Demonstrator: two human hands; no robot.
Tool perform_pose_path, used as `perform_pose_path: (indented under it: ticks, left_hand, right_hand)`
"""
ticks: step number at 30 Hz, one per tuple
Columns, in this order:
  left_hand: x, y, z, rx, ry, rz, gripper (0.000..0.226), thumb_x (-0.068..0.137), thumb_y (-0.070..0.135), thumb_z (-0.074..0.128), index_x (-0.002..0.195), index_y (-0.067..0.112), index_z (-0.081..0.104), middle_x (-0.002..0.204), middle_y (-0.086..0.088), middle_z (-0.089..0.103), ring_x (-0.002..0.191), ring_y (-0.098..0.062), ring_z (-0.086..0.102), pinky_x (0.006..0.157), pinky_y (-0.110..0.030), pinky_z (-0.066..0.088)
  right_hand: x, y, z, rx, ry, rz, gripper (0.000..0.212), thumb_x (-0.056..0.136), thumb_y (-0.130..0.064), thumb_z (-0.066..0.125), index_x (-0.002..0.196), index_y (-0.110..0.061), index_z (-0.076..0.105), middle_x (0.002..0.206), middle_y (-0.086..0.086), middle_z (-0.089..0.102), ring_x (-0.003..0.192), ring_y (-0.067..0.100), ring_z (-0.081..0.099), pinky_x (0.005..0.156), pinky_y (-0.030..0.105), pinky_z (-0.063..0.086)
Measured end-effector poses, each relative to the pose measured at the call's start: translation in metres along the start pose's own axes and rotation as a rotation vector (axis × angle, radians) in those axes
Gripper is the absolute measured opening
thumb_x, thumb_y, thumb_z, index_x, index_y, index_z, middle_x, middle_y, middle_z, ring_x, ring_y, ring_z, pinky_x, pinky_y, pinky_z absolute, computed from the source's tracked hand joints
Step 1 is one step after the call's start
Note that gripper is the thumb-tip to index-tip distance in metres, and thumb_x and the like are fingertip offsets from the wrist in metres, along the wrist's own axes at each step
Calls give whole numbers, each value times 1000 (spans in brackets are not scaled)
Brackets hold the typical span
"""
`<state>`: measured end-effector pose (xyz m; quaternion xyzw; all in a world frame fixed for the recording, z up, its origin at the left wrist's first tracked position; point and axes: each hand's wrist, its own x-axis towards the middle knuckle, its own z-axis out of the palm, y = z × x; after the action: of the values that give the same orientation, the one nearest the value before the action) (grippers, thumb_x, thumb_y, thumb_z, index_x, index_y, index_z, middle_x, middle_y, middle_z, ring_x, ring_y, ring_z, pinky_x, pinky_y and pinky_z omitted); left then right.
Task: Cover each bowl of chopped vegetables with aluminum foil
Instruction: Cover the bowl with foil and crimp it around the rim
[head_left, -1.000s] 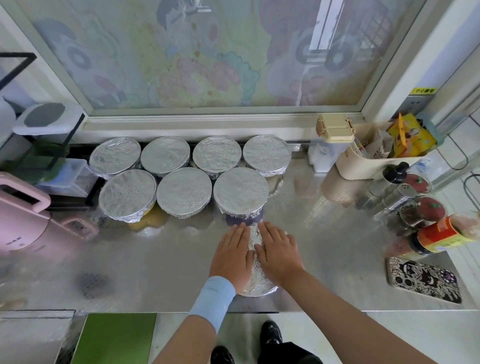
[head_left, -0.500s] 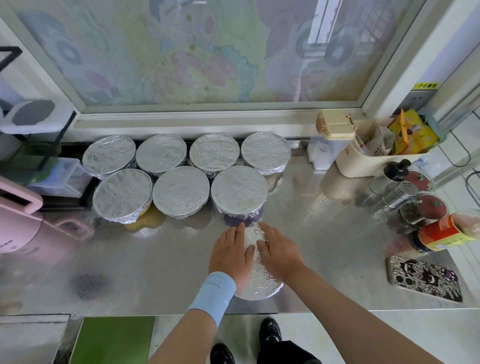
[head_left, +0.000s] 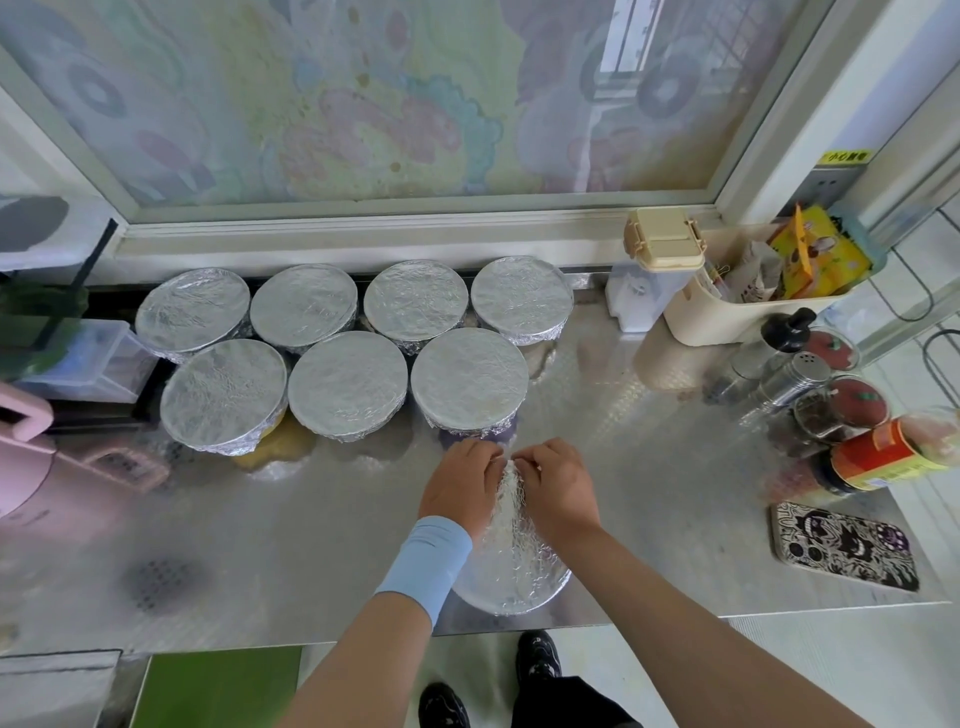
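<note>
Near table (head_left: 675, 493) edge | left hand (head_left: 460, 488) curled, pinching far rim of crinkled silver foil (head_left: 511, 545) covering round bowl (head_left: 506, 605) | right hand (head_left: 558, 491) pinching same rim

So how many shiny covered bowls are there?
8 foil-covered bowls: four in the back row, three just in front, and the nearest bowl, pinched by the left hand and right hand. None looks hidden.

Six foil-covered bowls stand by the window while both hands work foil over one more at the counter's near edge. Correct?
Not six: the head view shows seven covered bowls, four behind and three in front. Otherwise right: left hand and right hand work the foil over an eighth.
</note>
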<state>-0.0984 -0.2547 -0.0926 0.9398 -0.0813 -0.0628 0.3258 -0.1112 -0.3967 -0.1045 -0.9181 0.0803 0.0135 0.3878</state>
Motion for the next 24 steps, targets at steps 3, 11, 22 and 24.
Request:
perform_pose_path:
  ticks: [3,11,22,24]
  left_hand:
    - [4,-2,-3,-147,-16,-78,17,96,23,57,105,19,70,100,4,67,90,-14,61,78,-20,43]
    - [3,-2,-4,-198,-19,-184,21,97,26,55,104,16,73,94,1,73,86,-16,64,79,-29,49]
    - [1,-4,-4,-153,-44,-161,22,99,28,51,102,20,71,89,2,72,82,-16,64,75,-29,49]
    - [0,-3,-6,-157,-51,-159,22,99,28,51,103,21,71,90,3,72,82,-15,64,76,-27,49]
  right_hand:
    - [1,0,1,72,-5,34,13,92,-19,62,89,-18,75,86,-5,56,91,18,54,80,28,42]
    - [3,0,-2,89,-68,92,17,95,-25,61,93,-18,75,89,-1,54,81,13,54,72,25,41]
    - [3,6,2,-12,-68,-3,20,96,-32,58,98,-23,75,90,-7,52,84,14,54,75,33,47]
    - [3,7,2,-27,-62,-29,19,95,-31,59,98,-22,75,89,-7,52,84,16,54,76,34,48]
